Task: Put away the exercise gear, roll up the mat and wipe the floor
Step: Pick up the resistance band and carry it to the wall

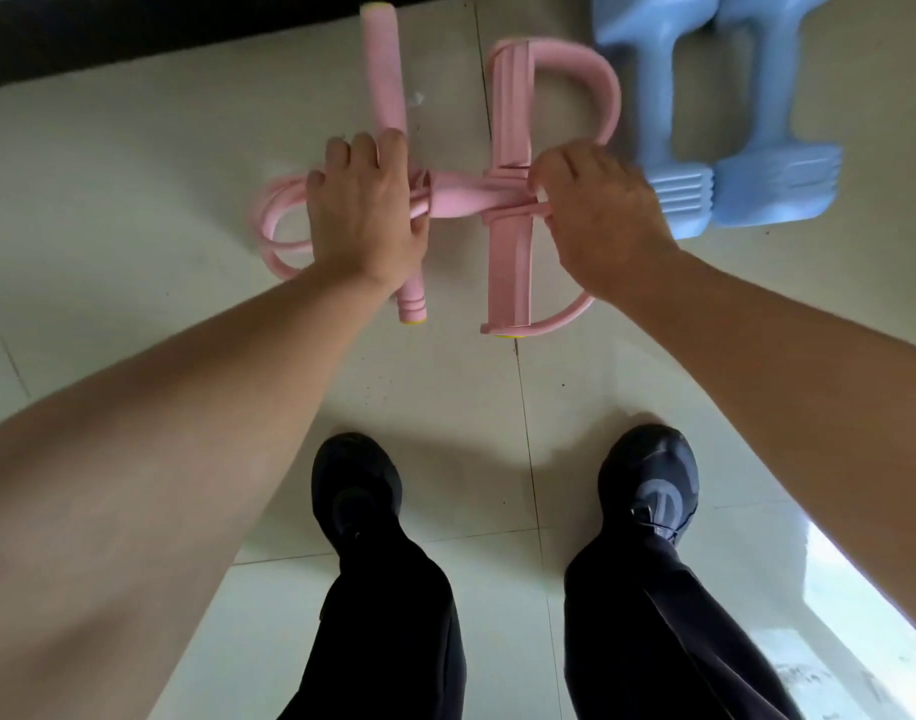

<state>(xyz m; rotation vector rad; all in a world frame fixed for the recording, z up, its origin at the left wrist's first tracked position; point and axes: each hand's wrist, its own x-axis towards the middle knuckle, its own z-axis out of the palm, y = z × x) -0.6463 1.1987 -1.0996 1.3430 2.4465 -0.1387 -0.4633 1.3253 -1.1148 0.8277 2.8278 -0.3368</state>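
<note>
A pink pedal pull-rope exerciser (507, 111) lies on the pale tiled floor in front of me. Its foam handle bar (385, 70) runs away from me on the left, and its foot-pedal bar with two pink loops sits to the right. My left hand (367, 210) is closed over the handle bar where the pink tubes (268, 226) bunch up. My right hand (596, 215) grips the middle of the pedal bar. Two light blue dumbbells (726, 116) lie side by side just right of the exerciser, close to my right hand.
A dark strip (133, 28), mat or rug I cannot tell, runs along the top left edge. My two feet in black shoes (648, 480) stand on the tiled floor (133, 200) below the hands. Bright glare lies on the tiles at the lower right.
</note>
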